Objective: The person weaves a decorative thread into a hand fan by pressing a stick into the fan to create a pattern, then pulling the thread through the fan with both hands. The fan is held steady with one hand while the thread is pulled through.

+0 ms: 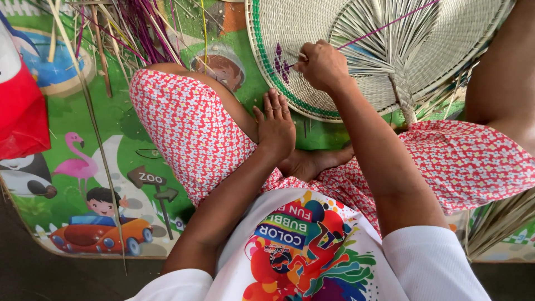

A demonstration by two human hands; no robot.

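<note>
A round woven straw fan [434, 50] with a green-stitched rim lies on the mat ahead of my crossed legs. My right hand [322, 66] is closed on a thin purple strand [390, 23] and presses it into the weave beside a small purple pattern [280, 60]. The strand runs up and to the right across the fan. My left hand [276, 124] rests flat on my left shin, fingers together, holding nothing, just below the fan's rim.
A colourful children's play mat [83, 167] covers the floor. Loose purple and natural straw strips [139, 28] lie at the top left. A red and white cloth [19, 106] sits at the left edge. Another bundle of straw [496, 223] lies at the lower right.
</note>
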